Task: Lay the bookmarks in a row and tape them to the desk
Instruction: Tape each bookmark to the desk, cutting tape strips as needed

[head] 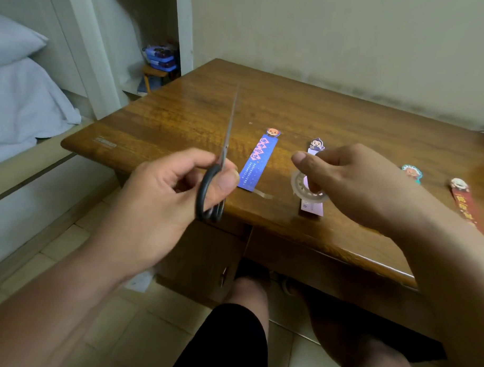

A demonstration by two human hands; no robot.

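The wooden desk (183, 110) carries four bookmarks in a row. The left hand (164, 189) holds black-handled scissors (216, 182) in a closed grip, blades shut and pointing away. The right hand (353, 181) pinches a clear tape roll (299, 185) over the pale bookmark (312, 207) — beside it lie the blue bookmark (259, 162), a teal-topped one (412, 172) and a red one (463, 202).

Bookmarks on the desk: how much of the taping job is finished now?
Four bookmarks already lie in a row on the desk. The blue bookmark has a tape strip at its near end, so it looks taped. In hand: the left hand holds closed scissors, the right hand holds the tape roll over the pink bookmark. No tape shows yet on that one, the teal bookmark or the red bookmark.
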